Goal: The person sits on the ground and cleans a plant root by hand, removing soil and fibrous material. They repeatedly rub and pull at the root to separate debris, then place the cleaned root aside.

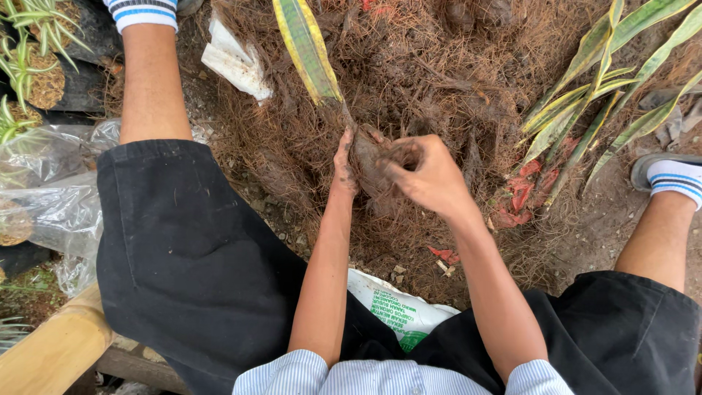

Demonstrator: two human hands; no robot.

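Note:
My left hand (344,164) grips the brown, fibrous root clump (369,162) of a plant whose yellow-edged green leaf (307,47) points away from me. My right hand (424,172) presses its dirty fingers into the same root clump from the right. Both hands hover over a wide pile of dry brown fibre and roots (409,73) on the ground between my knees.
Several uprooted yellow-edged plants (607,88) lie at the right with reddish roots. A white printed sack (398,307) lies under my forearms. Clear plastic bags (51,197) and small potted plants (29,66) sit at the left, and a white scrap (234,62) lies beyond my left knee.

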